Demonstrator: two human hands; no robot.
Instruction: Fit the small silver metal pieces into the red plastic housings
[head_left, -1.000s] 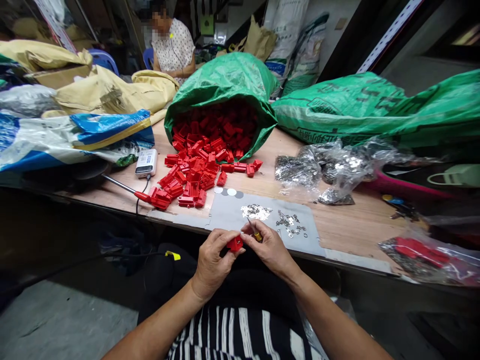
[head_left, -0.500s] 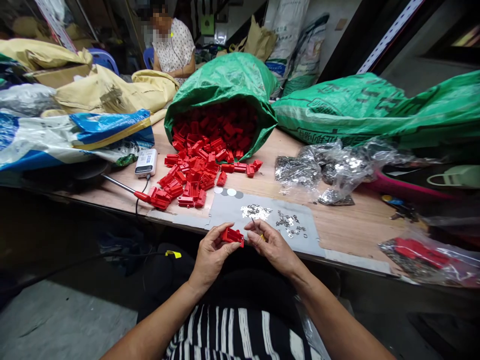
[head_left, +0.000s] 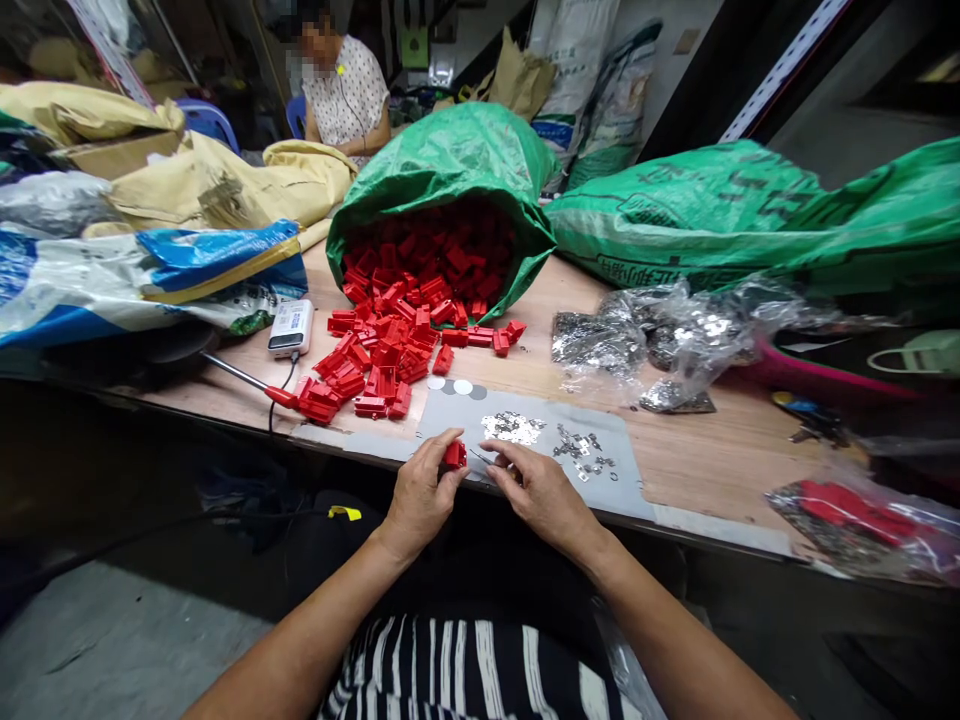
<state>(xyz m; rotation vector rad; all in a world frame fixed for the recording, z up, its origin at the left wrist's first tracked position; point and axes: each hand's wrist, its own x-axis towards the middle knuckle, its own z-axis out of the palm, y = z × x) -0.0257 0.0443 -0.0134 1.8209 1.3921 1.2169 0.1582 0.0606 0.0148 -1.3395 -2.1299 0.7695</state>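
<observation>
My left hand (head_left: 422, 492) grips a red plastic part (head_left: 455, 455) between thumb and fingers, just past the table's front edge. Close to its right, my right hand (head_left: 536, 490) is closed on a thin pointed tool (head_left: 481, 457), whose tip is directed at the red part. Most of the tool is hidden by the fingers. On the grey mat (head_left: 622, 455) lie a pile of small shiny metal pieces (head_left: 513, 428) and a looser scatter of metal pieces (head_left: 583, 450). Many red parts (head_left: 390, 350) spill from an open green sack (head_left: 457, 150).
A white device (head_left: 291, 328) with a cable stands left of the red parts. Clear bags of metal pieces (head_left: 675, 330) lie at the right, and another bag (head_left: 862, 515) sits near the right front edge. Across the table a person (head_left: 349, 95) sits beside stacked sacks.
My left hand has turned the red part and drawn it slightly left and up, so less of it shows. The tool in my right hand now points left rather than up.
</observation>
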